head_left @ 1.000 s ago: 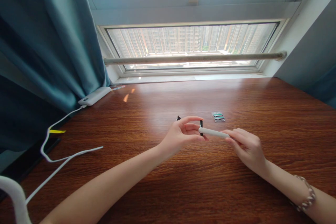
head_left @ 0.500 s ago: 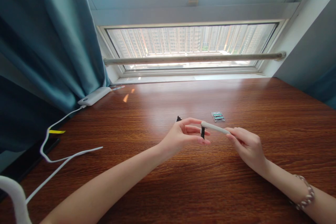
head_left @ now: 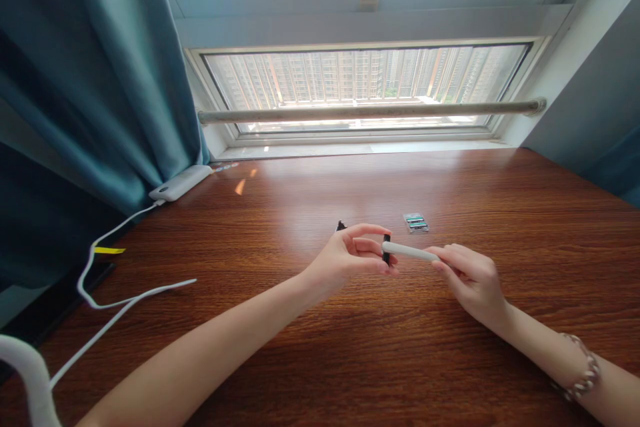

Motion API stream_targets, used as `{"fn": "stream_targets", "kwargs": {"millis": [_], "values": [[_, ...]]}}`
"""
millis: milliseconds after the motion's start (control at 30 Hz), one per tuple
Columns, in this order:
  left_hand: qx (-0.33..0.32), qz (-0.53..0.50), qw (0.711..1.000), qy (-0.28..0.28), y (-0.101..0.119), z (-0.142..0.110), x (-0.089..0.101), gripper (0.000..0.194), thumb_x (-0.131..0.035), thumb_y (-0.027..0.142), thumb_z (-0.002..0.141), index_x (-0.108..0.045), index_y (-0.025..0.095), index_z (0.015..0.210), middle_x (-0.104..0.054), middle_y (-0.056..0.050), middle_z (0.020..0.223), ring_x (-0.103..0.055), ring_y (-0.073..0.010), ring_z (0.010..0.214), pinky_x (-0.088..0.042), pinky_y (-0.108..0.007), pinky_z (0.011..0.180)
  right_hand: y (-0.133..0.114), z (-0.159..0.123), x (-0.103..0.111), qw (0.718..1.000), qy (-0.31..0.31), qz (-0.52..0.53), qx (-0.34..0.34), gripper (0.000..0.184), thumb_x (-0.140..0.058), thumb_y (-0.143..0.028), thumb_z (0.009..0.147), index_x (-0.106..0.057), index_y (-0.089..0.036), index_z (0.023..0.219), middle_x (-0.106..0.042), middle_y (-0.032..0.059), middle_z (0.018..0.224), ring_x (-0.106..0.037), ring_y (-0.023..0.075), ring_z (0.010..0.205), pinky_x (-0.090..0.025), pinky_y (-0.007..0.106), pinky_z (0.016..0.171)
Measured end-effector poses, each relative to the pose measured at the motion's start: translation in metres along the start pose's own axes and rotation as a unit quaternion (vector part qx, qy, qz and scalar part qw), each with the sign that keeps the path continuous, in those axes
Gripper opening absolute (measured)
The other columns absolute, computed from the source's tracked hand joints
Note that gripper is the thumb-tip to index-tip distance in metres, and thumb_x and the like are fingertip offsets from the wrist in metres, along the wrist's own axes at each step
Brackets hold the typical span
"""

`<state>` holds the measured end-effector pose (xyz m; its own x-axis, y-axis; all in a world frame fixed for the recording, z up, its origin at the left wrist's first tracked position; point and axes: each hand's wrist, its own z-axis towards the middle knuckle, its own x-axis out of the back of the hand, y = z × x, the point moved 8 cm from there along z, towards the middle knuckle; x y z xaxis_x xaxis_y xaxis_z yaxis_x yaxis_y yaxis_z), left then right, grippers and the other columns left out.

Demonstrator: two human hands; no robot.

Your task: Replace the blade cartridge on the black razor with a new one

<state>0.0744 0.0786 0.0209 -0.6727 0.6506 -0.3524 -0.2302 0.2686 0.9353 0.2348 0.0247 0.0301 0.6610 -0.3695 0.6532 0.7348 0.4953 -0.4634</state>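
Between its thumb and index finger, my left hand [head_left: 353, 252] pinches a slim black bar [head_left: 387, 258], which looks like a razor head, standing roughly upright. A slender white handle [head_left: 410, 251] is gripped at its far right end by my right hand [head_left: 469, 273]. The handle's rounded left tip lies across the middle of the black bar; whether the two are joined, I cannot tell. Just past my left hand's knuckles a dark object [head_left: 341, 225] pokes out, mostly hidden. Farther back lies a small clear case [head_left: 416, 223] with teal-and-black strips inside, like razor cartridges.
The brown wooden table [head_left: 300, 193] runs up to the window. At its left are a white power bank [head_left: 181, 183], a white cable [head_left: 120, 213], and a yellow tag [head_left: 110, 251]. A blue curtain [head_left: 115, 67] hangs beside them. A white curved tube [head_left: 30, 367] fills the lower left corner.
The white handle's left tip has dropped from the top end of the black bar to its middle, so the handle lies flatter. Both hands have stayed almost in place.
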Motion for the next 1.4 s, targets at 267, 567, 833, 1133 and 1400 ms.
{"fn": "stream_targets", "kwargs": {"millis": [267, 567, 833, 1133, 1400], "values": [[0.009, 0.019, 1.0, 0.022, 0.0, 0.0, 0.004, 0.039, -0.072, 0.009, 0.059, -0.061, 0.015, 0.097, -0.068, -0.004, 0.076, -0.065, -0.0149, 0.068, -0.049, -0.03, 0.072, 0.005, -0.002, 0.003, 0.999, 0.016, 0.02, -0.022, 0.016, -0.051, -0.023, 0.082, -0.063, -0.017, 0.09, -0.063, 0.0029, 0.072, -0.055, 0.013, 0.058, -0.041, 0.025, 0.055], [0.007, 0.02, 0.999, 0.032, 0.0, 0.0, 0.005, 0.033, -0.071, 0.011, 0.062, -0.062, 0.013, 0.094, -0.068, -0.005, 0.074, -0.064, -0.0151, 0.062, -0.049, -0.028, 0.064, 0.0, 0.0, 0.003, 1.0, 0.009, -0.002, 0.011, 0.015, -0.05, -0.022, 0.082, -0.063, -0.018, 0.09, -0.064, 0.0039, 0.074, -0.056, 0.014, 0.062, -0.042, 0.025, 0.057], [-0.005, 0.015, 0.999, 0.04, 0.002, -0.002, 0.006, 0.019, -0.066, 0.02, 0.069, -0.063, 0.011, 0.086, -0.068, -0.007, 0.071, -0.064, -0.0177, 0.06, -0.05, -0.034, 0.063, 0.0, -0.001, 0.003, 1.0, 0.006, -0.004, 0.01, 0.016, -0.05, -0.024, 0.082, -0.064, -0.019, 0.089, -0.065, 0.0048, 0.075, -0.058, 0.0151, 0.063, -0.043, 0.026, 0.058], [-0.007, 0.075, 0.996, 0.043, 0.007, -0.001, 0.005, 0.017, -0.069, 0.018, 0.065, -0.066, 0.01, 0.079, -0.068, -0.008, 0.072, -0.064, -0.0171, 0.068, -0.049, -0.03, 0.069, 0.006, -0.002, 0.002, 1.0, 0.019, 0.001, -0.021, 0.017, -0.051, -0.024, 0.082, -0.064, -0.018, 0.09, -0.065, 0.0047, 0.074, -0.056, 0.0142, 0.059, -0.042, 0.025, 0.055], [-0.015, 0.106, 0.993, 0.053, 0.005, -0.002, 0.009, 0.018, -0.069, 0.02, 0.064, -0.067, 0.011, 0.08, -0.069, -0.008, 0.079, -0.064, -0.0182, 0.076, -0.048, -0.032, 0.078, 0.004, -0.001, -0.001, 1.0, 0.0, 0.01, -0.016, 0.019, -0.049, -0.026, 0.083, -0.065, -0.017, 0.089, -0.066, 0.0055, 0.073, -0.058, 0.0153, 0.06, -0.044, 0.025, 0.055]]}}
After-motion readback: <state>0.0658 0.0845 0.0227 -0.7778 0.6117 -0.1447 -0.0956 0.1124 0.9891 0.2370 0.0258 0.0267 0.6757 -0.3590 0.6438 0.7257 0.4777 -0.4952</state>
